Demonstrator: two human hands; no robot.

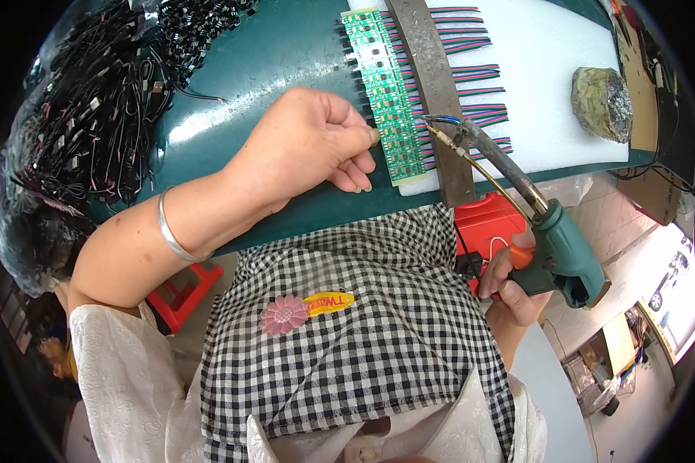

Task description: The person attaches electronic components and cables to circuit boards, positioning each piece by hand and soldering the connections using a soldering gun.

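Observation:
A long green circuit board panel (384, 92) lies on white foam, with small black parts along its left edge. Coloured ribbon wires (471, 73) run out from its right side, under a dark metal bar (428, 69). At the panel's left edge, the thumb and forefinger of my left hand (316, 143) are pinched together; what they hold is too small to make out. My right hand (511, 289) is wrapped round the green handle of a soldering gun (567, 251) with an orange trigger. Its metal tip is over the wires beside the board, near the bar.
Bundles of black cables (104, 108) are heaped at the left on the green table mat (278, 54). Small black parts (201, 27) lie in a pile at the far left. A rough round lump (602, 104) rests on the white foam (552, 69) at the right. A red stool (490, 224) stands below the table edge.

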